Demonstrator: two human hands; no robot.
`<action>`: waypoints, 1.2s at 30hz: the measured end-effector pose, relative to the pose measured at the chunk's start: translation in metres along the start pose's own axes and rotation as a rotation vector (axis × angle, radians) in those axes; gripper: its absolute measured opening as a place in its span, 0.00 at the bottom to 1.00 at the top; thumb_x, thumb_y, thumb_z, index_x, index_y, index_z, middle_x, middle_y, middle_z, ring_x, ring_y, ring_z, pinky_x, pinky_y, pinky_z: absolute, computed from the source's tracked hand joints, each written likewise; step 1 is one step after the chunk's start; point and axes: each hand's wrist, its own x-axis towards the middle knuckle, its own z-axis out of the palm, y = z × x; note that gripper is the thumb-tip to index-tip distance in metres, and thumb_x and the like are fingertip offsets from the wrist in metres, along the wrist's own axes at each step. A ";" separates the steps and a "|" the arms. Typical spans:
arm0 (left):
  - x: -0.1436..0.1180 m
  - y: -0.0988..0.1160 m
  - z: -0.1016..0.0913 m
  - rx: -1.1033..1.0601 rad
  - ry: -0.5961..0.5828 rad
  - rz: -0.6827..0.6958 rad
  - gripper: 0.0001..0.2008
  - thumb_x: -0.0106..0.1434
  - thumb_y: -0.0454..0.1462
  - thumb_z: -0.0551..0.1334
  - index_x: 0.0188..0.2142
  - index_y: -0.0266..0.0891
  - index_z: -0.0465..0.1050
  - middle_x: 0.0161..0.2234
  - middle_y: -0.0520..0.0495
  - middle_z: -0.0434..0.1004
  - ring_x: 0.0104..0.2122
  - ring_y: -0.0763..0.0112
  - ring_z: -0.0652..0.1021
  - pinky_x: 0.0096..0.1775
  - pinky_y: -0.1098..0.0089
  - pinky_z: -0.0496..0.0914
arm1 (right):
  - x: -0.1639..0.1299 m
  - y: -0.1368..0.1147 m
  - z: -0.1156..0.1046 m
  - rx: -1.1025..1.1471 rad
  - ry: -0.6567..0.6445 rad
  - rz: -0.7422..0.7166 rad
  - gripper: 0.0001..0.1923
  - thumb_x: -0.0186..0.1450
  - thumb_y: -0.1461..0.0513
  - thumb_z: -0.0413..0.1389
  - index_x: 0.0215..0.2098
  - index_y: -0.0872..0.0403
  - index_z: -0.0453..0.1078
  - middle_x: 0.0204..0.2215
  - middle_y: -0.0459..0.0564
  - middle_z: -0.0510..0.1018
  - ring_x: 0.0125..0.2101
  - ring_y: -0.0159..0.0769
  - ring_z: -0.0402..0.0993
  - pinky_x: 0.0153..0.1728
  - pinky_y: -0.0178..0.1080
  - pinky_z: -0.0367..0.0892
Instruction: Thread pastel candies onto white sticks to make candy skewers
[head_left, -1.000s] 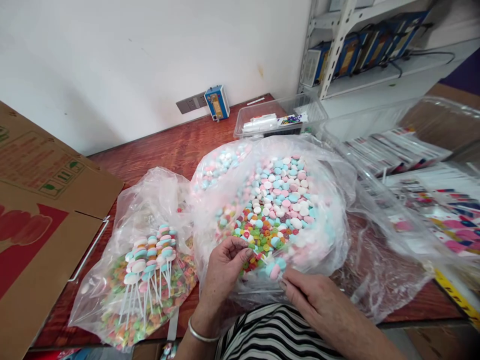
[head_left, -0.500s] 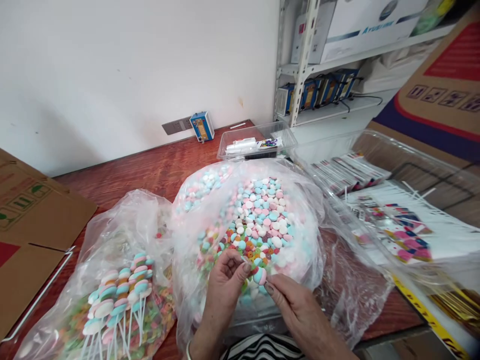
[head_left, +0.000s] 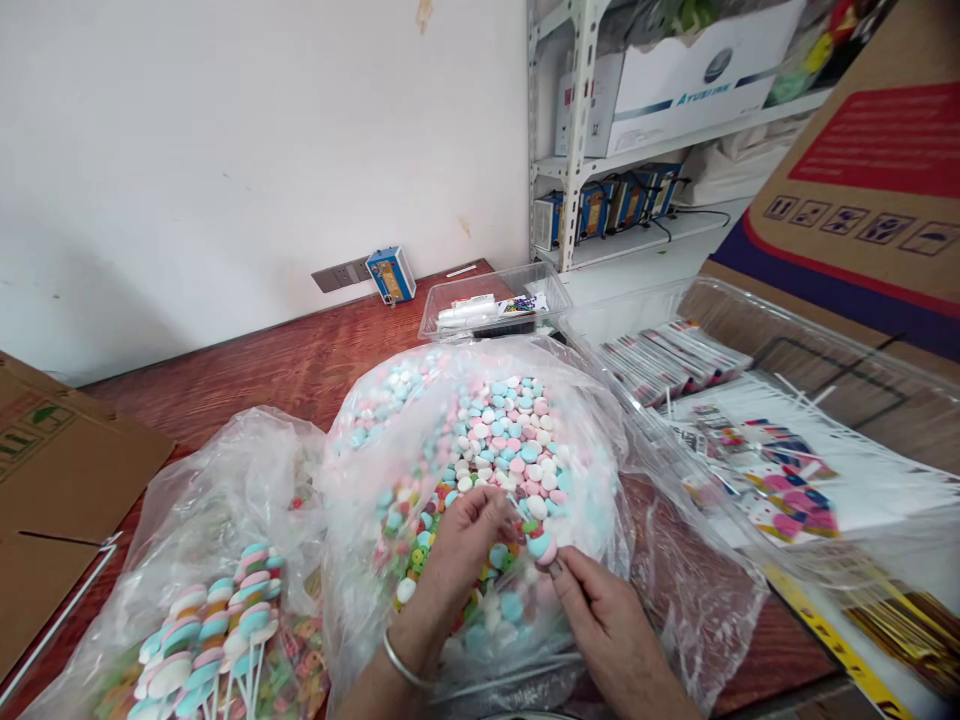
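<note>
The right hand (head_left: 596, 605) pinches a little stack of round blue, pink and green candies (head_left: 540, 545) over a big, see-through plastic bag (head_left: 351, 550). The left hand (head_left: 476, 530) is curled nearby; I can't tell what it holds.

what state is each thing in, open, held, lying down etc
Small blue, pink and red candy stack: tilted, pinched at its lower end by the bare right hand
Bare left hand: fingers curled, grip unclear
Large clear plastic candy bag: open
Striped pastel candy stacks on white sticks: lying together
Rectangular clear plastic tray: open
Small clear plastic box: open
</note>
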 end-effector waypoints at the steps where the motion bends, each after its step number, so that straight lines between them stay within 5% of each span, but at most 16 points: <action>1: 0.010 0.005 -0.004 0.104 0.043 0.039 0.16 0.64 0.49 0.60 0.33 0.37 0.73 0.27 0.49 0.74 0.28 0.70 0.74 0.32 0.70 0.68 | 0.002 0.002 -0.004 -0.004 0.024 0.020 0.17 0.70 0.54 0.45 0.27 0.53 0.65 0.23 0.45 0.73 0.25 0.35 0.69 0.27 0.33 0.63; 6: 0.055 0.009 -0.007 0.750 0.080 0.307 0.06 0.61 0.34 0.60 0.38 0.40 0.74 0.35 0.48 0.75 0.31 0.68 0.74 0.36 0.67 0.68 | 0.005 0.008 -0.020 0.023 0.074 0.088 0.17 0.69 0.52 0.45 0.28 0.51 0.65 0.23 0.44 0.73 0.29 0.37 0.72 0.29 0.33 0.65; 10: 0.069 -0.009 0.007 1.027 0.044 0.468 0.05 0.61 0.30 0.58 0.36 0.39 0.72 0.38 0.46 0.72 0.37 0.65 0.73 0.39 0.65 0.68 | 0.003 0.011 -0.022 0.044 0.084 0.098 0.17 0.69 0.52 0.45 0.27 0.51 0.64 0.21 0.44 0.71 0.27 0.36 0.72 0.28 0.33 0.65; 16: 0.063 -0.011 0.006 0.937 0.076 0.444 0.06 0.65 0.34 0.57 0.35 0.40 0.73 0.34 0.47 0.74 0.35 0.65 0.74 0.38 0.65 0.67 | 0.001 0.015 -0.024 0.034 0.078 0.091 0.16 0.68 0.54 0.44 0.27 0.51 0.65 0.22 0.44 0.72 0.27 0.36 0.72 0.28 0.33 0.65; 22: 0.084 0.010 -0.024 0.830 0.245 0.294 0.09 0.64 0.39 0.57 0.37 0.39 0.75 0.35 0.46 0.78 0.34 0.64 0.77 0.38 0.65 0.69 | 0.004 0.017 -0.022 0.026 0.043 0.068 0.16 0.69 0.54 0.44 0.27 0.51 0.64 0.23 0.44 0.73 0.27 0.36 0.72 0.29 0.33 0.65; 26: 0.104 0.015 -0.039 0.851 0.231 0.256 0.09 0.62 0.38 0.59 0.37 0.39 0.76 0.32 0.47 0.80 0.32 0.64 0.78 0.35 0.67 0.69 | 0.004 0.017 -0.019 0.037 0.038 0.057 0.16 0.69 0.55 0.44 0.27 0.52 0.64 0.24 0.45 0.74 0.28 0.36 0.72 0.29 0.34 0.65; 33: 0.109 0.011 -0.037 0.941 0.277 0.306 0.11 0.61 0.37 0.61 0.43 0.38 0.74 0.30 0.48 0.78 0.30 0.65 0.76 0.36 0.67 0.68 | 0.003 0.016 -0.021 0.017 0.026 0.066 0.17 0.68 0.55 0.43 0.26 0.52 0.63 0.25 0.46 0.75 0.27 0.36 0.72 0.29 0.34 0.65; 36: 0.105 0.009 -0.034 0.988 0.276 0.364 0.09 0.62 0.36 0.61 0.41 0.37 0.75 0.37 0.44 0.76 0.35 0.64 0.75 0.41 0.64 0.68 | 0.003 0.015 -0.021 0.018 0.011 0.072 0.17 0.68 0.54 0.43 0.26 0.52 0.62 0.24 0.45 0.73 0.28 0.36 0.72 0.31 0.35 0.65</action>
